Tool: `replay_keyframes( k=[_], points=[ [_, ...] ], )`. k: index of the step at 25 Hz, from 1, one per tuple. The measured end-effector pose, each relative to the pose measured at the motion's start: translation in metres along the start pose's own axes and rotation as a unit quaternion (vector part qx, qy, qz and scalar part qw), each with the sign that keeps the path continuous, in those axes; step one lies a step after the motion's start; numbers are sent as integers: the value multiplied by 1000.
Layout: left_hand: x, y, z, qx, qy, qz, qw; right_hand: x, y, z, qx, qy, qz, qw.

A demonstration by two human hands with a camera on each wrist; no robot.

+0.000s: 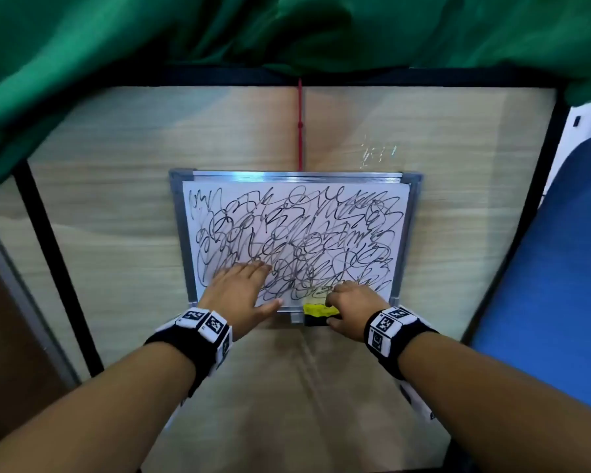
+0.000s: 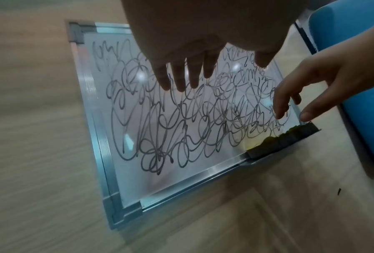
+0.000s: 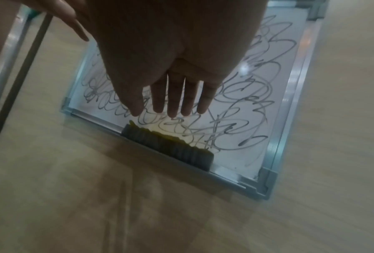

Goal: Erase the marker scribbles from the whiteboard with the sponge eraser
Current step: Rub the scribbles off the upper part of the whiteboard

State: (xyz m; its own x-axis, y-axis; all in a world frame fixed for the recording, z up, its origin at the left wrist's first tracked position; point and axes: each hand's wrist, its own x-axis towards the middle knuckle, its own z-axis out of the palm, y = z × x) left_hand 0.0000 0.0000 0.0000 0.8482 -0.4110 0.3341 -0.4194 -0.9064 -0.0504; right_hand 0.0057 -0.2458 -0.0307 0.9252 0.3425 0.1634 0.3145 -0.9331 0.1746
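A silver-framed whiteboard lies flat on the table, its face covered edge to edge with black marker scribbles. The sponge eraser, yellow on top and dark below, sits on the board's near edge right of centre; it also shows as the eraser and the eraser. My left hand lies with straight fingers over the board's lower left part. My right hand hovers just above the eraser. Its fingers are extended and hold nothing.
The wood-grain table has a black rim. Green cloth hangs over the far side. A blue chair stands close at the right. A red cord runs down the table's middle behind the board.
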Motion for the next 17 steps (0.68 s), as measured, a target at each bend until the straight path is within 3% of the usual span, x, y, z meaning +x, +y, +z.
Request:
replay_keyframes(
  k=[7,17],
  points=[
    [15,4,36,19,33,-9,999,14,14,45,-5,5,-11,1000],
    [28,-1,45,27,78,-15,996,21,22,56,-10,42,-66,997]
  ],
)
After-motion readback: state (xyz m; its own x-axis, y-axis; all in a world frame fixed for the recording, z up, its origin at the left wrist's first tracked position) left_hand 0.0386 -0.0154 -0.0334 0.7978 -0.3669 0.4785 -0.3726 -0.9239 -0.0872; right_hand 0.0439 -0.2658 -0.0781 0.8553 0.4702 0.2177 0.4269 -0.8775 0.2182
